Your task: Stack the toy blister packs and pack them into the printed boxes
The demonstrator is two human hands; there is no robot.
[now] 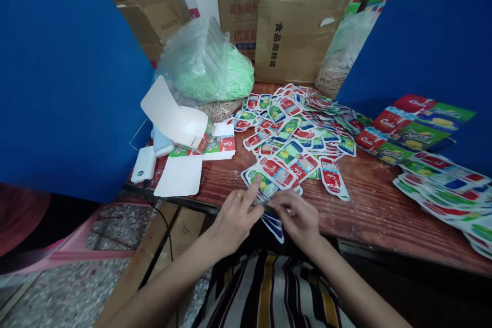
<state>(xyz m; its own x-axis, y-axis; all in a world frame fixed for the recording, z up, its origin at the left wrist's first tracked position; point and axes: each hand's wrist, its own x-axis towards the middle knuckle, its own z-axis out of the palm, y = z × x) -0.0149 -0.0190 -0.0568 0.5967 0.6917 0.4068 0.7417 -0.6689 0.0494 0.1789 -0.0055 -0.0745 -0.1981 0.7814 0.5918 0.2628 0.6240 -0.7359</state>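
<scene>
My left hand [235, 215] and my right hand [296, 218] meet at the near edge of the wooden table [369, 200]. Both are pinched on a small bottle-shaped packet [273, 224] with blue and white print that hangs just past the edge. A ring shows on my left hand. Right behind the hands lies a heap of small colourful bottle-shaped packets [298, 130], red, green and blue, spread across the table's middle.
A folded white card box [180, 128] and a white charger [143, 165] sit at the left. Behind are a clear bag of green shreds [215, 69] and cardboard boxes [294, 31]. Printed sheets [417, 125] are stacked at the right. Blue panels stand on both sides.
</scene>
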